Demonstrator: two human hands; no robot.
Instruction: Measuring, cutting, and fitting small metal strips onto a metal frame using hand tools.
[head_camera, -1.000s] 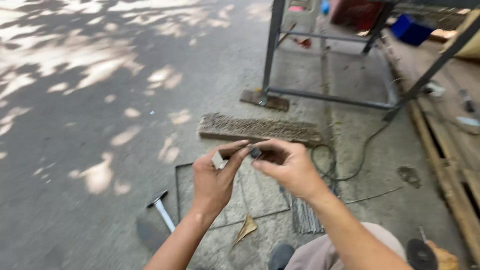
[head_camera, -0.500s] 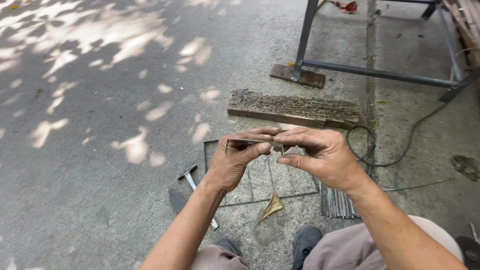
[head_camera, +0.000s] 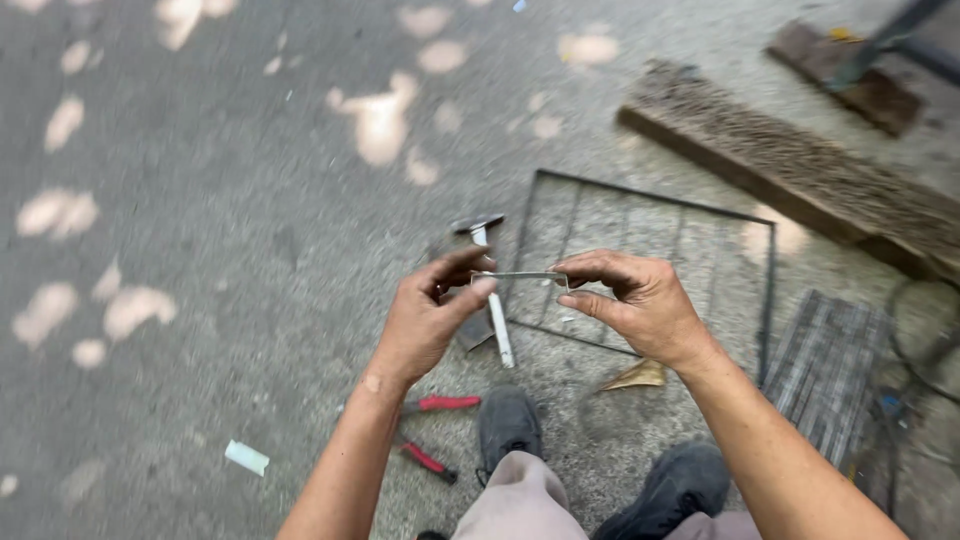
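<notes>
- Across the whole view runs the concrete ground (head_camera: 200, 250), grey and dappled with patches of sunlight.
- At 2 o'clock a weathered wooden plank (head_camera: 800, 170) lies slanted on the ground.
- Just past the hands, at 1 o'clock, a rectangular wire frame (head_camera: 650, 260) lies flat, with thin bars crossing inside its outline.
- At 4 o'clock a bundle of metal rods (head_camera: 830, 370) lies beside the frame's right edge.
- At 6 o'clock two dark shoes (head_camera: 508, 425) rest on the ground.
- Near centre, a hammer (head_camera: 487, 285) lies under the hands, head pointing toward 12.
- At 7 o'clock red-handled pliers (head_camera: 430, 430) lie by the left shoe.
- Left hand (head_camera: 425, 320): raised at centre, thumb and forefinger pinched shut on the left end of a short wire piece (head_camera: 520, 275).
- Right hand (head_camera: 635, 300): level with it, fingers curled, thumb and forefinger gripping the right end.
- Between both hands the wire piece is held level above the frame's near edge.
</notes>
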